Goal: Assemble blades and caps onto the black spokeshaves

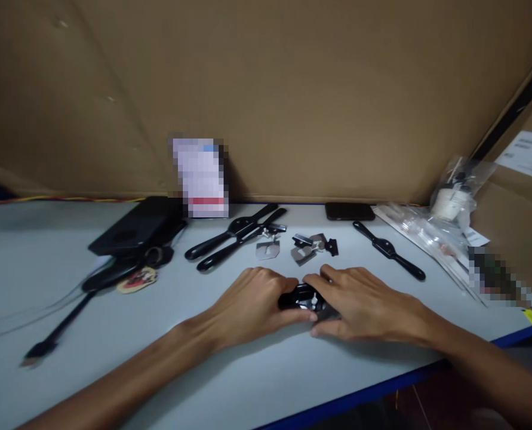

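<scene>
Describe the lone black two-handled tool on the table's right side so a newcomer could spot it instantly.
On the pale table, look just beyond the right hand. There, to the left of the clear plastic packaging, a slim black tool lies slantwise, a handle at each end. It lies by itself, whereas the two similar black tools further left lie close together.

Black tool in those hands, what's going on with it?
A person is gripping the black tool with both hands: the left hand at one end, the right hand over the other. Their fingers hide much of it. Beyond them, loose metal parts lie on the table, with two long black pieces to the left and another similar piece to the right.
</scene>
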The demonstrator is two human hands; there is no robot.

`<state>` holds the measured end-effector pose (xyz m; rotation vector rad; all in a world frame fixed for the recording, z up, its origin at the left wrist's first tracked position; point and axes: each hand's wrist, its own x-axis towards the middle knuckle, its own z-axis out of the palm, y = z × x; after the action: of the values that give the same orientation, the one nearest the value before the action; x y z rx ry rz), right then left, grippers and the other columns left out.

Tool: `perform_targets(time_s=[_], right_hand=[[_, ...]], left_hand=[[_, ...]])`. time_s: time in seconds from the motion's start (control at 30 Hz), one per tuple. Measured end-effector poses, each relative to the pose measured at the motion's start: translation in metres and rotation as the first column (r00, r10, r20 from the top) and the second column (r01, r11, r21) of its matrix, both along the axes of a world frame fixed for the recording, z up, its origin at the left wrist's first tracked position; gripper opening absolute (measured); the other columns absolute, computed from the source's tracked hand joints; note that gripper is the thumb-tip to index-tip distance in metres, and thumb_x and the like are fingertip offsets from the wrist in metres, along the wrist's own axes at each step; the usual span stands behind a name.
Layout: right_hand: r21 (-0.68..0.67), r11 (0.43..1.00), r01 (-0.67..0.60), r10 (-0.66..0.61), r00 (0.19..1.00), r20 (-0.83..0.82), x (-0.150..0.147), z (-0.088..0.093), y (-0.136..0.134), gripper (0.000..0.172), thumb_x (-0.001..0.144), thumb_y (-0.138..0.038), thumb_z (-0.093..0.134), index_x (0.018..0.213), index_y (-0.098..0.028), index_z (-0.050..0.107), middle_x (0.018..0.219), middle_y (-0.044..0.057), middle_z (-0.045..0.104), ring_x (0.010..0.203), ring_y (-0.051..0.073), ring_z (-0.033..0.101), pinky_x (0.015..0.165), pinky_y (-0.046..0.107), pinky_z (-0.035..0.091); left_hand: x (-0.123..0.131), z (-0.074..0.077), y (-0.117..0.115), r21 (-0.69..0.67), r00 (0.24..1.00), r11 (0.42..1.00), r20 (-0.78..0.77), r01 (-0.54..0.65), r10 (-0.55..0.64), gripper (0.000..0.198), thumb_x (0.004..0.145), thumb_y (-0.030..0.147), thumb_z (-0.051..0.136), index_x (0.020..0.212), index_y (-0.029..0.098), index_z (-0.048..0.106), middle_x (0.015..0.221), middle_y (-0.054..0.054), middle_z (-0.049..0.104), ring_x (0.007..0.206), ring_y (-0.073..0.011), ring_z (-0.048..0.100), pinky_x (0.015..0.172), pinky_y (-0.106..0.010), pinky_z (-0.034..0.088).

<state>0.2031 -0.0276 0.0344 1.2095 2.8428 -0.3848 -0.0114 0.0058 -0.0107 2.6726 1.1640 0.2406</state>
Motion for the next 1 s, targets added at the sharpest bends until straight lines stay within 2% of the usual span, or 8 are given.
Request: perform_targets(time_s=[0.13,0.23,0.4,0.47,0.57,0.7,0.9,1.0], right_hand=[[0.041,0.999,0.027,-0.028,1.0,0.011,-0.002,-0.003,0.001,0.05,0.097,-0.055,0.052,0.128,-0.016,0.055,0.108,0.012,0.064,0.074,0.023,0.061,0.071,0.041,0.05],[0.054,0.997,0.056,-0.056,0.998,0.003,0.003,0.002,0.009,0.044,0.097,-0.056,0.054,0.117,-0.017,0.063,0.104,0.01,0.067,0.076,0.022,0.062,0.07,0.036,0.048],[0.063,0.97,0.234,-0.233,0.972,-0.03,0.045,0.026,0.038,0.037,0.085,-0.048,0.074,0.106,-0.018,0.068,0.1,0.008,0.072,0.087,0.023,0.064,0.07,0.03,0.043],[0.08,0.924,0.375,-0.373,0.927,-0.035,0.069,0.034,0.051,0.037,0.083,-0.046,0.075,0.106,-0.017,0.068,0.099,0.008,0.072,0.086,0.023,0.064,0.071,0.03,0.043],[0.181,0.836,0.518,-0.531,0.847,0.028,0.103,0.04,0.065,0.041,0.086,-0.046,0.071,0.115,-0.017,0.065,0.114,0.01,0.07,0.099,0.024,0.064,0.079,0.029,0.044],[0.196,0.751,0.631,-0.659,0.736,0.158,0.137,0.041,0.069,0.038,0.083,-0.047,0.072,0.102,-0.013,0.07,0.103,0.014,0.072,0.092,0.027,0.066,0.072,0.031,0.044],[0.228,0.572,0.788,-0.815,0.515,0.265,0.155,0.036,0.065,0.041,0.083,-0.049,0.07,0.103,-0.013,0.074,0.106,0.019,0.073,0.093,0.032,0.069,0.068,0.034,0.048],[0.238,0.523,0.818,-0.847,0.469,0.25,0.15,0.029,0.069,0.043,0.085,-0.046,0.069,0.112,-0.012,0.073,0.115,0.021,0.071,0.101,0.035,0.069,0.07,0.035,0.048]], left_hand=[[0.003,0.002,-0.002,-0.063,0.996,0.997,0.08,-0.033,0.038,0.055,0.084,0.069,0.056,0.06,0.019,0.057,0.049,0.001,0.053,0.046,-0.0126,0.039,0.05,-0.029,0.021],[0.004,0.008,-0.003,-0.125,0.968,0.991,0.235,-0.056,0.084,0.053,0.089,0.062,0.047,0.058,0.019,0.052,0.05,0.003,0.048,0.048,-0.0122,0.04,0.049,-0.026,0.025],[0.002,0.016,0.002,-0.129,0.784,0.963,0.56,-0.237,0.268,0.044,0.096,0.054,0.035,0.076,0.02,0.055,0.066,0.001,0.056,0.06,-0.0146,0.05,0.052,-0.024,0.038],[0.001,0.015,0.003,-0.096,0.804,0.966,0.537,-0.242,0.255,0.043,0.096,0.053,0.037,0.069,0.02,0.049,0.063,0.002,0.053,0.058,-0.0139,0.047,0.053,-0.024,0.036],[0.002,0.008,0.002,-0.055,0.914,0.987,0.375,-0.149,0.158,0.045,0.097,0.048,0.038,0.062,0.021,0.041,0.056,0.003,0.047,0.052,-0.0124,0.041,0.054,-0.026,0.03],[0.002,0.0,0.001,0.009,0.977,0.998,0.204,-0.065,0.062,0.044,0.099,0.045,0.035,0.064,0.02,0.044,0.056,0.002,0.049,0.051,-0.0122,0.041,0.054,-0.027,0.027],[0.003,-0.001,0.001,0.039,0.983,0.999,0.179,-0.035,0.027,0.044,0.099,0.042,0.035,0.063,0.02,0.045,0.056,0.001,0.052,0.051,-0.0126,0.043,0.054,-0.028,0.028],[0.002,-0.004,0.001,0.045,0.983,0.998,0.18,-0.036,0.027,0.045,0.099,0.043,0.035,0.062,0.02,0.046,0.055,0.001,0.052,0.05,-0.0131,0.045,0.054,-0.029,0.029]])
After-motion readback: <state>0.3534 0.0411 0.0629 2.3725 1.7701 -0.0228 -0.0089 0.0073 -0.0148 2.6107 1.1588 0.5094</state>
